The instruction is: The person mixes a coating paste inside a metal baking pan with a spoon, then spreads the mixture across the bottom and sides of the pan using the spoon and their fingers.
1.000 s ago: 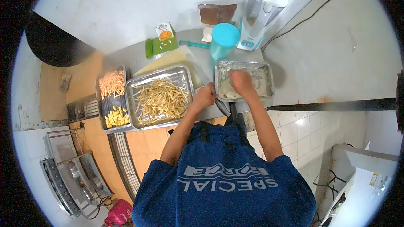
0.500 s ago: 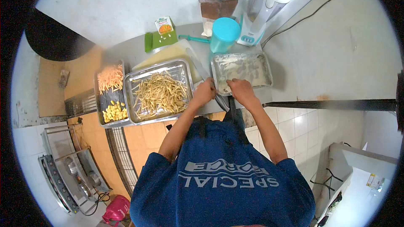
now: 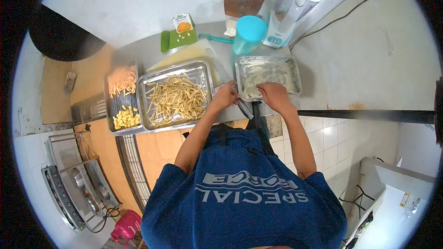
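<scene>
My left hand (image 3: 225, 95) is at the left rim of a shallow metal tray (image 3: 299, 80) coated with pale, flour-like powder. Its fingers are bent and appear closed on that rim. Over the tray's near side is my right hand (image 3: 275, 96), fingers drawn together and pointing down into the powder; whatever they pinch is hidden. Left of my left hand stands a larger metal tray (image 3: 208, 71) with a heap of thin, pale-yellow cut strips (image 3: 177, 100). A large knife (image 3: 220, 68) lies slantwise between the trays, partly covered by my left hand.
A third tray (image 3: 110, 110) holds orange strips (image 3: 122, 80) and yellow chunks (image 3: 127, 117). Behind are a cutting board (image 3: 184, 56), a green packet (image 3: 182, 40), a turquoise-lidded container (image 3: 250, 30), a brown pouch (image 3: 242, 7) and a blender (image 3: 293, 7) with its cord (image 3: 341, 16).
My right hand has shifted slightly right over the powdered tray, fingers still drawn together. My left hand stays by the tray's left rim. The whole view has moved a little.
</scene>
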The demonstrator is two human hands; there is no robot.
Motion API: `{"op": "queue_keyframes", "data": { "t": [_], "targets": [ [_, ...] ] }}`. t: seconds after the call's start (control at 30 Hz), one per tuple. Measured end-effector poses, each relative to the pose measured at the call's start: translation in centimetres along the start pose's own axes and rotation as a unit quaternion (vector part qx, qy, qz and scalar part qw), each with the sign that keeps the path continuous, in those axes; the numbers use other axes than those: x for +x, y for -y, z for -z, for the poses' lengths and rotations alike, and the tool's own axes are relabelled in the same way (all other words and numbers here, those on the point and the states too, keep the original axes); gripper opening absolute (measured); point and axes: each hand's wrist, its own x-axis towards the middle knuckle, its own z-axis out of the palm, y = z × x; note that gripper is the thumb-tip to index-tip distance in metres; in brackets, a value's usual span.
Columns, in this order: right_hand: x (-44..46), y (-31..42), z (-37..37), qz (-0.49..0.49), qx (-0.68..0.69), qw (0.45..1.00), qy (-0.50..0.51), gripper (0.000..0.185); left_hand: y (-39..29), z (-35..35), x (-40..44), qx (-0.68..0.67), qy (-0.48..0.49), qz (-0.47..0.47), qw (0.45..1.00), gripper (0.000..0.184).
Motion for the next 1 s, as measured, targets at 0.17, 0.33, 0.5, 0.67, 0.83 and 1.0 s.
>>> {"op": "queue_keyframes", "data": {
  "t": [0.17, 0.33, 0.5, 0.67, 0.83, 1.0],
  "targets": [
    [0.8, 1.6, -2.1, -0.04, 0.062, 0.995, -0.062, 0.023, -0.1, 0.0, 0.0, -0.001, 0.0, -0.005, 1.0, 0.048],
    [-0.3, 2.3, -2.9, -0.061, 0.073, 0.994, -0.062, 0.022, 1.0, -0.5, 0.8, 0.051, -0.007, -0.028, 0.998, 0.051],
    [-1.6, 2.3, -3.7, -0.055, 0.048, 0.996, -0.053, 0.022, 0.8, -0.5, 0.6, 0.045, -0.002, -0.011, 0.999, 0.052],
    [-2.1, 1.8, -3.7, -0.021, 0.035, 0.998, -0.05, 0.022, 0.7, -0.5, 0.7, 0.048, 0.005, -0.014, 0.999, 0.052],
    [-2.2, 1.8, -4.5, 0.048, 0.021, 0.999, -0.013, 0.023, 0.3, -0.3, 0.6, 0.032, -0.001, -0.001, 0.999, 0.048],
    [-0.7, -1.2, -1.5, 0.066, -0.015, 0.996, 0.057, 0.024, 0.0, 0.0, 0.6, 0.042, 0.006, 0.002, 0.999, 0.048]
  ]
}}
